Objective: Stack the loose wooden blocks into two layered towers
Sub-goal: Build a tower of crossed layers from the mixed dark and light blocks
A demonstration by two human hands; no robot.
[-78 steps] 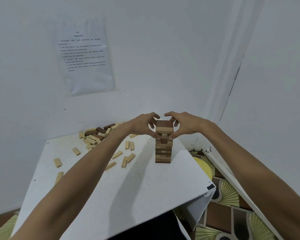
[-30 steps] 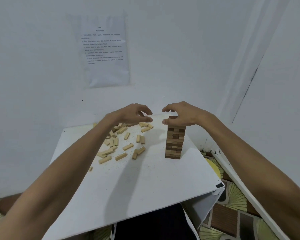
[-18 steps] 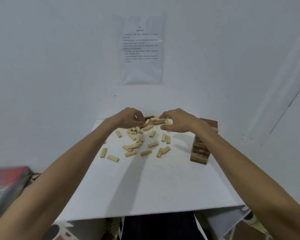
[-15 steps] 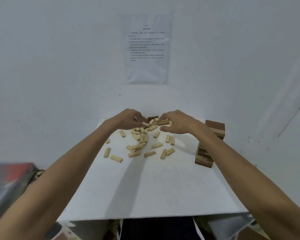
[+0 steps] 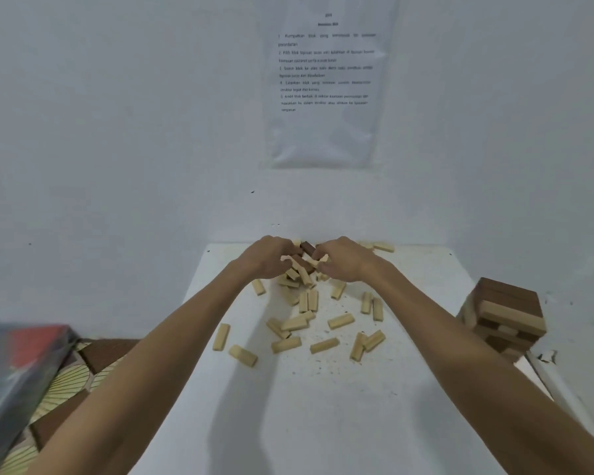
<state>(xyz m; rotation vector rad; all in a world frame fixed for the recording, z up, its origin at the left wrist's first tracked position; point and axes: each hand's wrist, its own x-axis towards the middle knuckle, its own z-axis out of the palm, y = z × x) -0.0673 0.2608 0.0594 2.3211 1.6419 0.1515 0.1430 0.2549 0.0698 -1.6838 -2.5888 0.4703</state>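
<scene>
Both arms reach to the far end of the white flat-topped table [image 5: 323, 423], where the heap of loose pale wooden blocks [image 5: 300, 281] lies thickest, close under the wall. The left hand [image 5: 266, 258] has its fingers curled down into the heap and appears to pinch a short pale wooden block [image 5: 286, 258] at the fingertips. The right hand [image 5: 345, 260] mirrors it, fingers bent inwards round a second pale block [image 5: 323, 258], though blur leaves the exact hold uncertain. The hands nearly meet over the heap, with a dark brown wooden block [image 5: 307, 247] showing between them. Using both at once looks like a way to gather a layer's worth of pieces in one trip. More scattered pale blocks [image 5: 340, 321] lie flat and apart across the middle of the table, handy for later layers. One tall tower of dark and pale wooden layers [image 5: 504, 317] stands upright at the table's right edge, well apart from the heap, likely so that reaching arms do not knock it. The right forearm passes just beside it and hides its foot. A second tower is not yet begun. A printed paper sheet [image 5: 326, 84] hangs on the wall above
</scene>
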